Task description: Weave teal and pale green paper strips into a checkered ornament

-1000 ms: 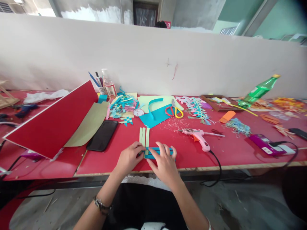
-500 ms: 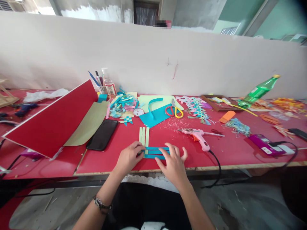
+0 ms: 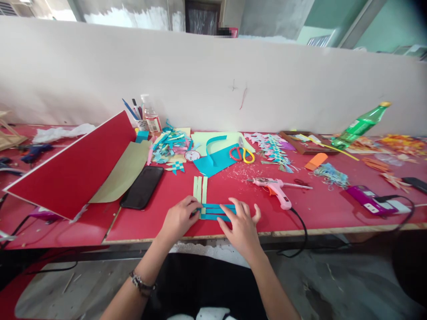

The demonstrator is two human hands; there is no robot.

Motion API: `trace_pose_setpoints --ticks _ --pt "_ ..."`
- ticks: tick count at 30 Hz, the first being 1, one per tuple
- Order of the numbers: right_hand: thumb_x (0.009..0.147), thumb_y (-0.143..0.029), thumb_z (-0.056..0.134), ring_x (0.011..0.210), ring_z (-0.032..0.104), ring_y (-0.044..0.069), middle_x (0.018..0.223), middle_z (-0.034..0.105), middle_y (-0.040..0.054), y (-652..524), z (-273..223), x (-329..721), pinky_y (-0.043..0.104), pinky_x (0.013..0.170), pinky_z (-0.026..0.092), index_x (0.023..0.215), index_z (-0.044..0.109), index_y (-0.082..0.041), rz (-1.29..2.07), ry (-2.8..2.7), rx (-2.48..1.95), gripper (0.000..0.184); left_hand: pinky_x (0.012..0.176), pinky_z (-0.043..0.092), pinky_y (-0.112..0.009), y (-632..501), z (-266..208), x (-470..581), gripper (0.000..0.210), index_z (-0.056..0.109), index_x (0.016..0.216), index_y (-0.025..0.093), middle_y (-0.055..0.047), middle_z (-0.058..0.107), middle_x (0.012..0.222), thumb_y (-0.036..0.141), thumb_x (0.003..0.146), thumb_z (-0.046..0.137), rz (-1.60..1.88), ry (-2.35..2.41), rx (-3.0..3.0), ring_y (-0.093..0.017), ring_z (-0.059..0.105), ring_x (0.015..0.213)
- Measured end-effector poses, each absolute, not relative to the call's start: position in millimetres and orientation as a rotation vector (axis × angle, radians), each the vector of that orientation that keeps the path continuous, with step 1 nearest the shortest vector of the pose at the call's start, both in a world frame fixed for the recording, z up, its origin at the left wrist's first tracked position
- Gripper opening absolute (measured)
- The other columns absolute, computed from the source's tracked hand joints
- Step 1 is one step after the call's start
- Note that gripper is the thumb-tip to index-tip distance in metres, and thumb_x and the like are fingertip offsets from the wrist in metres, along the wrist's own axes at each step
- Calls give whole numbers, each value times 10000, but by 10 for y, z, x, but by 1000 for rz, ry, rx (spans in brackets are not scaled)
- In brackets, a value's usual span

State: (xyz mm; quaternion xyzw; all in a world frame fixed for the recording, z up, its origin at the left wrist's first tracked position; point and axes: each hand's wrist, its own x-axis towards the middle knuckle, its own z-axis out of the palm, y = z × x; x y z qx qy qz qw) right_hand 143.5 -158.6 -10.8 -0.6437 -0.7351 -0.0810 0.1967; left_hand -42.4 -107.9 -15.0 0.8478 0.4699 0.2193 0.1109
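Blue paper strips [image 3: 213,217] lie sideways on the red table, crossed by upright pale green paper strips [image 3: 199,190] that reach toward the back. At their left end my left hand [image 3: 182,216] is closed on the crossing, thumb and fingertips pressed together there. Its fingers hide part of the weave. My right hand [image 3: 240,224] has its fingers spread, with the thumb and fingertips resting on the right ends of the blue strips. Behind the strips are a blue paper sheet [image 3: 213,162] and red-and-yellow scissors [image 3: 247,155].
A pink glue gun [image 3: 278,189] with a black cord lies to the right. On the left are a black phone [image 3: 142,187] and a leaning red board [image 3: 76,164]. Paper scraps [image 3: 170,146], a tilted green bottle [image 3: 362,126] and a purple box [image 3: 370,202] are further out.
Almost nothing differs. My right hand has shifted very slightly, its thumb a touch to the right; my left hand stays on the crossing.
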Motion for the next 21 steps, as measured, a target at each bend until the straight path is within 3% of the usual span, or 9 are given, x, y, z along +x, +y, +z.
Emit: trace_pose_setpoints --ticks 21 --pt "745 -358 503 1008 449 240 1089 531 65 -1627 -147 1653 508 938 97 923 612 -258 -300 -1925 -1878 232 591 416 -164 -1084 -153 -422 189 564 921 237 2 556 955 204 793 429 622 1396 2525 -106 560 802"
